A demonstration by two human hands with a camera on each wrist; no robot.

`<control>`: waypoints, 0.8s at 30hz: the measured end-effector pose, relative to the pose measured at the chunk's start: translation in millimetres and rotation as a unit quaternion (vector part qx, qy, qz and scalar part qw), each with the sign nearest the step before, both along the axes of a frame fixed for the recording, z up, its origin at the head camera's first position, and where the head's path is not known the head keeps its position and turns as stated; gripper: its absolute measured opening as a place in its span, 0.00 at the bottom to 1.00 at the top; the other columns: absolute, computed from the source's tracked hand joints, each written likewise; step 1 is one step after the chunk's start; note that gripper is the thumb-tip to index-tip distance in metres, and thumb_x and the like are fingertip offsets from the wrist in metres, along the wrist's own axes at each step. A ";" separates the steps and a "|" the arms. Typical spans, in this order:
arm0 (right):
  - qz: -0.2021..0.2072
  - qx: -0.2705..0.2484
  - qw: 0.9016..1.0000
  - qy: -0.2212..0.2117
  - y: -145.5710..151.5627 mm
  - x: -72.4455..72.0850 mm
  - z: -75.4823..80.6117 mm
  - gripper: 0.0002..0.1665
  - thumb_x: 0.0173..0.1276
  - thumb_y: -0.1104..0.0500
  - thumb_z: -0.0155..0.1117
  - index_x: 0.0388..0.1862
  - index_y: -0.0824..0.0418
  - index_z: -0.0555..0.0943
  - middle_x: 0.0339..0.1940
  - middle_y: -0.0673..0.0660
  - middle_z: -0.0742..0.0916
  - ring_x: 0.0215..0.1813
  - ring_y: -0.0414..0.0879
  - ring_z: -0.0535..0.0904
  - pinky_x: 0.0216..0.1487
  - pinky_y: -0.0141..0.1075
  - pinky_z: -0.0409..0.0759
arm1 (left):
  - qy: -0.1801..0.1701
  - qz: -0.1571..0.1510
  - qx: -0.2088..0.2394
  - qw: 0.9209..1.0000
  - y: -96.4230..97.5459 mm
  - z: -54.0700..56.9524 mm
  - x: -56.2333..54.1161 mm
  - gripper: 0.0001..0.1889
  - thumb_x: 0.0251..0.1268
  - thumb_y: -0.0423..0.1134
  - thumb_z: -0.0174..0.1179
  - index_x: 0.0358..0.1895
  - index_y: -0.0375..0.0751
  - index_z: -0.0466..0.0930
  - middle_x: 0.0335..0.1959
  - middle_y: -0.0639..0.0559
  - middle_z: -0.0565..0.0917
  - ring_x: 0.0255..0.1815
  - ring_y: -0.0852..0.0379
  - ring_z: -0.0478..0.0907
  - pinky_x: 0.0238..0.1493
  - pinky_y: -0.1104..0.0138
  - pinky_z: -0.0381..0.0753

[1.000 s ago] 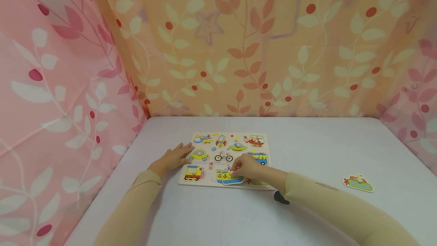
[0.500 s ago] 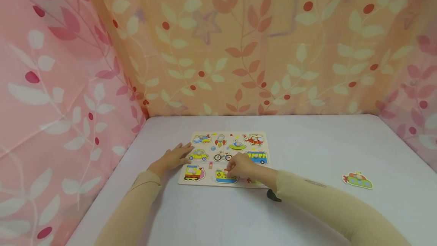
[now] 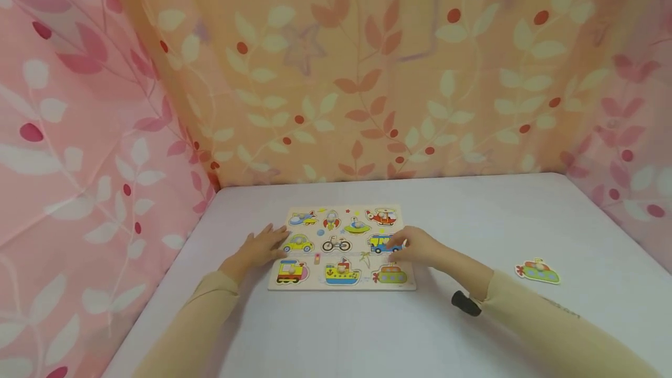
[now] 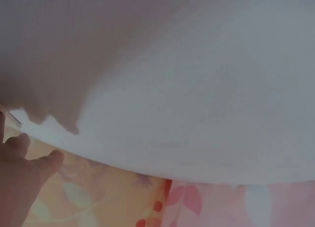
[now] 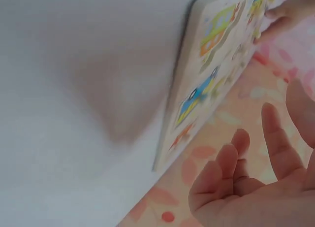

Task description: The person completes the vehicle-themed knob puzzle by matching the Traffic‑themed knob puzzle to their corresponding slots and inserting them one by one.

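Observation:
A wooden knob puzzle board (image 3: 315, 276) with vehicle pieces lies on the white table. The ship piece (image 3: 336, 276) sits in the middle of its bottom row, its knob uncovered. My left hand (image 3: 257, 249) rests at the board's left edge with fingers spread; the left wrist view catches part of this hand (image 4: 24, 170). Over the right edge, near the bus piece (image 3: 379, 244), my right hand (image 3: 420, 248) holds nothing. Its fingers are apart and loosely bent in the right wrist view. Below it shows the board's submarine picture (image 3: 395, 275). A loose submarine piece (image 3: 539, 272) lies farther right on the table.
A black object (image 3: 466, 303) shows beside the right sleeve, close over the table (image 3: 336, 337). Orange floral cloth (image 3: 357, 74) hangs behind the table, and pink floral cloth (image 3: 94, 191) borders its left side.
My right hand has set the ship piece into the board's bottom row, let go of its knob, and moved right. The left hand stays at the board's edge. The head view has shifted slightly.

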State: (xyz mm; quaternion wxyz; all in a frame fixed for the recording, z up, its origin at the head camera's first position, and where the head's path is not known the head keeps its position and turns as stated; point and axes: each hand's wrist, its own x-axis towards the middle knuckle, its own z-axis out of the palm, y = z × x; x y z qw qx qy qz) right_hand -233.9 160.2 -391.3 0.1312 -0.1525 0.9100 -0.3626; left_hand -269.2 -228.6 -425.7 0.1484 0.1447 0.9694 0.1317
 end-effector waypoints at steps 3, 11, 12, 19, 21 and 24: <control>-0.004 -0.004 1.000 0.000 27.0 5.0 2.9 0.13 0.58 0.61 0.73 0.42 0.62 0.86 0.42 0.55 0.82 0.48 0.54 0.73 0.46 0.47 0.76 | 0.006 0.000 0.009 1.000 -0.2 0.4 4.1 0.32 0.71 0.49 0.55 0.73 0.39 0.61 0.76 0.42 0.56 0.77 0.35 0.40 0.66 0.31 0.37; -0.008 -0.018 0.999 0.034 99.7 18.0 8.3 0.17 0.61 0.59 0.71 0.47 0.65 0.83 0.43 0.58 0.82 0.46 0.54 0.73 0.39 0.40 0.74 | 0.015 -0.009 0.025 1.000 -5.9 -4.8 9.3 0.33 0.72 0.52 0.53 0.74 0.39 0.60 0.76 0.42 0.56 0.77 0.35 0.40 0.66 0.30 0.37; -0.006 -0.022 0.999 0.039 108.3 19.3 7.7 0.18 0.61 0.59 0.72 0.48 0.66 0.83 0.43 0.58 0.82 0.45 0.53 0.73 0.38 0.40 0.74 | 0.015 -0.011 0.024 1.000 -6.4 -5.2 9.6 0.33 0.72 0.52 0.53 0.74 0.40 0.60 0.76 0.42 0.56 0.77 0.34 0.40 0.65 0.30 0.36; -0.011 -0.048 0.998 0.035 156.7 26.7 3.7 0.20 0.62 0.56 0.71 0.50 0.65 0.82 0.47 0.60 0.82 0.45 0.53 0.72 0.37 0.38 0.73 | 0.015 -0.015 0.029 0.999 -6.1 -3.9 10.0 0.33 0.72 0.52 0.53 0.74 0.40 0.59 0.77 0.42 0.55 0.76 0.33 0.39 0.65 0.29 0.35; -0.006 -0.043 0.998 0.040 167.8 26.6 3.3 0.20 0.63 0.56 0.71 0.51 0.64 0.82 0.48 0.60 0.81 0.46 0.54 0.72 0.36 0.36 0.73 | 0.013 -0.014 0.031 0.999 -5.8 -3.1 10.9 0.33 0.72 0.51 0.53 0.74 0.40 0.59 0.77 0.42 0.55 0.77 0.33 0.38 0.65 0.30 0.34; 0.014 -0.027 0.997 0.067 183.5 25.0 0.9 0.18 0.63 0.56 0.70 0.50 0.62 0.83 0.48 0.55 0.83 0.46 0.51 0.73 0.36 0.34 0.75 | 0.014 -0.015 0.031 0.999 -5.3 -3.1 12.5 0.33 0.72 0.51 0.53 0.74 0.40 0.59 0.77 0.42 0.55 0.77 0.34 0.39 0.65 0.30 0.35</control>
